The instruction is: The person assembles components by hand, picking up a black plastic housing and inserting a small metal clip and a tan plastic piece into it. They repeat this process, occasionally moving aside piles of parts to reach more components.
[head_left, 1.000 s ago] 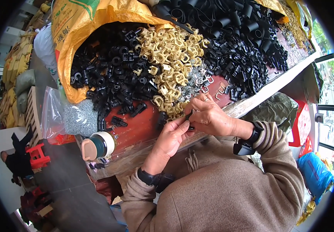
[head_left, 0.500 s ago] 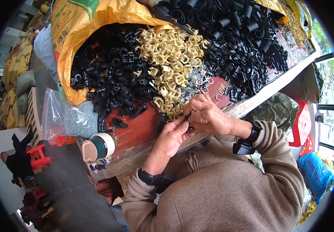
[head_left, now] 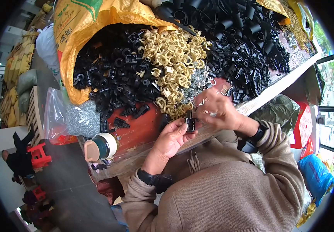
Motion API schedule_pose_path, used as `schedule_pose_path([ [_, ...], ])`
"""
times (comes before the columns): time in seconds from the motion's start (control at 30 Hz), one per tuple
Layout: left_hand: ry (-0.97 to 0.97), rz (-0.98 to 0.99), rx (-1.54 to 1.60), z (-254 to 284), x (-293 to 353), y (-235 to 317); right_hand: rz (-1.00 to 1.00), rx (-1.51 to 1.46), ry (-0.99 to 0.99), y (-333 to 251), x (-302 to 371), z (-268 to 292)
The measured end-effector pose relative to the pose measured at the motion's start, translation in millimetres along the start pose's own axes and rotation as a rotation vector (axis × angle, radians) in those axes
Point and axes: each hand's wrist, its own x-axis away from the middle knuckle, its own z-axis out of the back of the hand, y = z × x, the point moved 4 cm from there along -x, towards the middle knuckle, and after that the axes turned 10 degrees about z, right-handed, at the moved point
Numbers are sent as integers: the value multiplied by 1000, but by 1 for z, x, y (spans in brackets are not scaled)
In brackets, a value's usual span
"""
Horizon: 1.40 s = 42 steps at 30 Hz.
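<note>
My left hand (head_left: 171, 140) is closed around a small black plastic fitting (head_left: 191, 124), held upright between thumb and fingers over the table's near edge. Just right of it, my right hand (head_left: 221, 112) is smeared by motion, so whether its fingers hold anything is unclear. Beyond the hands lies a heap of cream plastic clips (head_left: 170, 50). Small shiny metal pieces (head_left: 199, 79) lie beside that heap, close to my right fingers. A few bent metal hooks (head_left: 225, 89) rest on the red tabletop (head_left: 136, 133).
Black fittings (head_left: 116, 85) spill from a yellow woven sack (head_left: 68, 58). Small black pieces (head_left: 244, 65) and black tubes (head_left: 225, 25) are heaped at the far right. A lidded cup (head_left: 107, 145) stands near the left edge, beside a patterned bundle (head_left: 82, 120).
My right hand has come away from the black fitting and moved slightly right. The fitting now shows upright in my left hand, which has stayed nearly in place.
</note>
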Motion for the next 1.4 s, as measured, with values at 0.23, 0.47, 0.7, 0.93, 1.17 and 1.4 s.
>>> schedule_pose_path([
  [0.23, 18, 12, 25, -3, 0, -1, -291, 834, -276, 58, 21, 22],
  [0.47, 41, -2, 29, 3, 1, -4, -145, 394, -46, 65, 33, 17],
  [0.7, 79, -65, 25, 4, -2, 0, -806, -538, -66, 53, 34, 9],
  [0.93, 88, -57, 30, 6, -3, -4, -189, 635, -117, 45, 21, 8],
  [1.17, 89, -68, 38, 5, -2, -3, -149, 501, -200, 59, 28, 3],
  [1.4, 80, -76, 67, 7, -2, -3, -621, -546, -37, 52, 31, 2],
])
